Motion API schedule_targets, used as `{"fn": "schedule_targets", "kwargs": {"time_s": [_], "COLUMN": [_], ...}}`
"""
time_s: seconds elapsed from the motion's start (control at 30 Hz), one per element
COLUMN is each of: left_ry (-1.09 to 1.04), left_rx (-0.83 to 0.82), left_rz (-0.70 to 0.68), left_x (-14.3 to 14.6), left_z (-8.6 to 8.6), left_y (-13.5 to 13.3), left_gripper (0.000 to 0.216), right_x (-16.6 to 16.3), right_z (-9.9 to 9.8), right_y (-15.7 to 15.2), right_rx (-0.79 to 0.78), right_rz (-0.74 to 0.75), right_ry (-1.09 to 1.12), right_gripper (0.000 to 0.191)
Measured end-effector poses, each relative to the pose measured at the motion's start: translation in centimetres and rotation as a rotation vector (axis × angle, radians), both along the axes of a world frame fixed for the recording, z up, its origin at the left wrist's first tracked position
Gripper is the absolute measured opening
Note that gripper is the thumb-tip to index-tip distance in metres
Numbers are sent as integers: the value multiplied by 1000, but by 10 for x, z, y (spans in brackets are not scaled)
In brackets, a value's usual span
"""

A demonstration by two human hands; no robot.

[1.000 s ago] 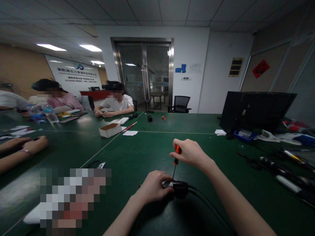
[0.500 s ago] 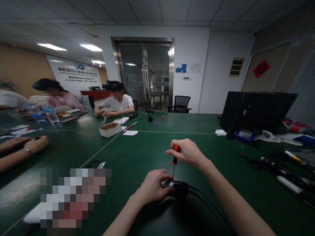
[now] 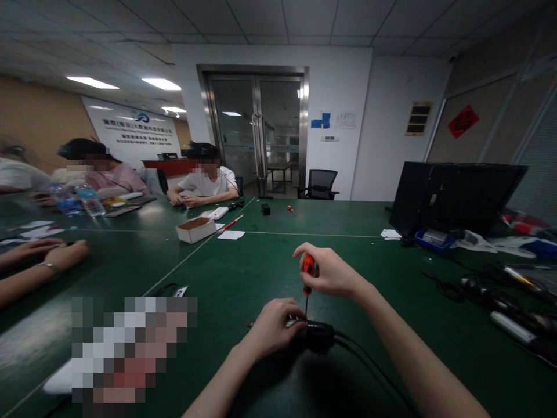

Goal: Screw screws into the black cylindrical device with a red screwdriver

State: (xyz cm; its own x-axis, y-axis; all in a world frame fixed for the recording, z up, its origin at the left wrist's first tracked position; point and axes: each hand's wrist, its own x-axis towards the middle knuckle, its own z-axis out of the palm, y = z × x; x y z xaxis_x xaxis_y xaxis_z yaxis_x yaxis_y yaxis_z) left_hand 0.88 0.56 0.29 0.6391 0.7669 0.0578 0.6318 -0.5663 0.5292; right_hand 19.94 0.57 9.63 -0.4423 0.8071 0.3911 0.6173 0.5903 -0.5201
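Note:
An orange-and-black screwdriver [image 3: 308, 265] stands nearly upright in my right hand [image 3: 333, 271], whose thumb and fingers close round its handle. Its thin shaft points down to a black device with cables [image 3: 321, 335] on the green table; I cannot make out exactly where the tip meets it. My left hand [image 3: 274, 329] grips the left end of that device, where a shiny metal part shows between the fingers. The device's exact kind is unclear, and much of its left end is hidden under my left hand. Dark cables run from its right side toward the table's near edge.
A black monitor [image 3: 452, 200] stands at the right, with a blue tray [image 3: 433, 239] and several tools and cables near it. An open cardboard box [image 3: 195, 231] sits left of centre. Another screwdriver [image 3: 291, 210] lies farther back. A co-worker's hands [image 3: 65, 255] are at the left.
My right hand's fingers have shifted round the screwdriver handle, which shows more orange now and has moved slightly left. My left hand stays on the device.

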Motion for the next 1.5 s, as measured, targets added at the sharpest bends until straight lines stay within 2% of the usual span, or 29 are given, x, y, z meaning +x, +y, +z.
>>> {"fn": "schedule_targets", "kwargs": {"time_s": [0.13,0.2,0.3,0.37,0.53,0.67,0.73,0.8,0.93,1.03,1.17,1.4,1.5], "left_ry": [-61,-87,-100,-99,-107,-104,-101,-98,-122,-137,-121,-133,-144], "left_rx": [-60,-88,-108,-110,-128,-122,-120,-121,-134,-143,-149,-155,-162], "left_rz": [21,35,45,49,39,22,24,34,45,40,47,50,50], "left_x": [1,1,1,1,0,0,0,0,0,0,0,0,0], "left_z": [0,0,0,1,3,2,2,1,2,3,2,1,1], "left_y": [1,1,1,1,1,2,2,2,1,1,2,2,2], "left_gripper": [19,17,14,13,12,13,13,14,16,14,11,8,9], "right_x": [3,2,0,-2,-1,3,3,1,-3,-3,-2,5,6], "right_z": [2,1,1,2,5,8,9,10,11,14,16,15,17], "right_y": [-2,-2,-3,-4,-6,-9,-11,-13,-17,-19,-21,-20,-23], "right_rx": [-77,-57,33,60,50,-26,-43,-13,78,70,30,-47,-85], "right_rz": [27,-55,-230,-282,-240,-126,-92,-124,-293,-326,-281,-142,-48], "right_ry": [-47,-137,-277,-332,-328,-247,-244,-282,-420,-475,-484,-348,-301], "right_gripper": [32,23,26,26,20,31,27,21,36,32,18,32,22]}}
